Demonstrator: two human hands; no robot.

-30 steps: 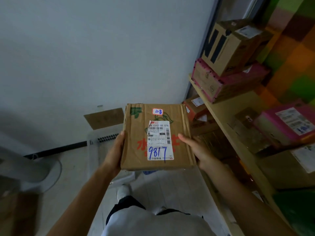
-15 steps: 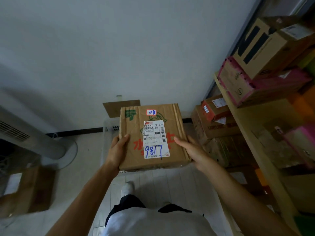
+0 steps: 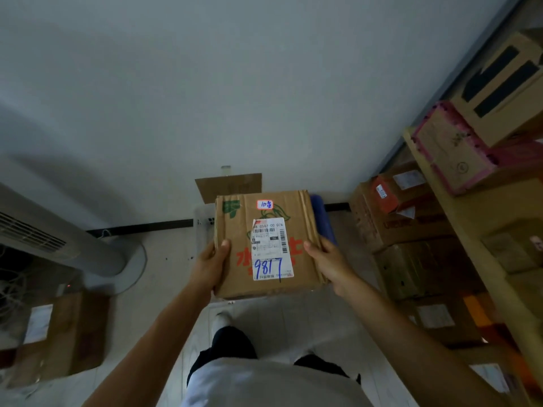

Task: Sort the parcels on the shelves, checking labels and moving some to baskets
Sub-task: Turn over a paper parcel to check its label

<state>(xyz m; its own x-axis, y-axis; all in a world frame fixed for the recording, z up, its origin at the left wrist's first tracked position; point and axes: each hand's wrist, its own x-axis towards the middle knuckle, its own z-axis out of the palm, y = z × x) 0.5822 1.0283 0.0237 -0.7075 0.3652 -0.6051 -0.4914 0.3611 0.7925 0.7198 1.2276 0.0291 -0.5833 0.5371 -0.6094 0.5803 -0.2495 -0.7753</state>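
Observation:
A brown cardboard parcel [image 3: 241, 259] with red and green print is held level in front of me, above the floor. Its white shipping label [image 3: 271, 248] carries "9817" in blue pen, and a small red-edged sticker sits near its far edge. My left hand [image 3: 210, 264] grips the parcel's left side, thumb on top. My right hand [image 3: 329, 262] grips the right side, thumb on top as well. Beneath and behind the parcel, a clear plastic basket [image 3: 201, 227] and a blue basket [image 3: 324, 218] stand on the floor, mostly hidden by the parcel.
Wooden shelves [image 3: 458, 230] on the right hold a pink-taped box [image 3: 449, 148], a black-printed carton [image 3: 499, 86] and more parcels [image 3: 393, 212] below. A tower fan [image 3: 58, 242] stands at left, with a flat box [image 3: 58, 333] on the floor. My foot [image 3: 221, 320] is under the parcel.
My view has swung left, away from the shelves and toward the wall and floor. The parcel stays in both hands and now hangs over the baskets; the blue basket has come into sight.

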